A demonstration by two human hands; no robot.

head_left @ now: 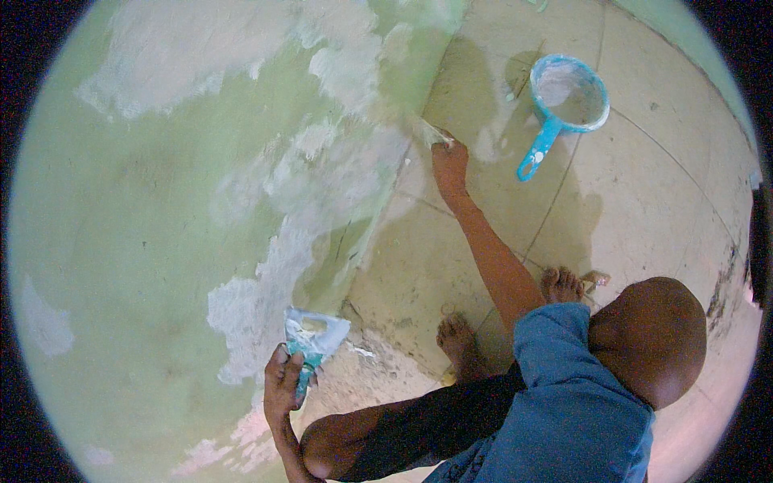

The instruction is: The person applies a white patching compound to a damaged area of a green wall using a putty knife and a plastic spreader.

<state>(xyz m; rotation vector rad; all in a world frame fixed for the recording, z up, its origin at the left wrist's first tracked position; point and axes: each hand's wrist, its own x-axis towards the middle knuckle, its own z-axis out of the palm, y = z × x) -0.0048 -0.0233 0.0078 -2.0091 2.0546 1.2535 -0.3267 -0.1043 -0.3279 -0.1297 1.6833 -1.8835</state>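
My left hand (282, 382), at the lower left, grips a putty knife (304, 374) by its teal handle. Its wide, pale triangular blade (326, 334) is smeared with white putty and stands in front of the wall's foot. Farther out, my right hand (449, 165) is closed round a second tool, probably a scraper (435, 135); its thin pale blade points at the wall and its handle is hidden in my fist. The green wall (129, 266) carries broad whitish patches of putty (266, 278) beside both hands.
A turquoise dipper (568, 125) with white paste inside stands on the tiled floor (644, 201), right of my right hand. My bare feet (459, 342) and bent knees (322, 451) are close below. A small brownish scrap (596, 279) lies beside one foot.
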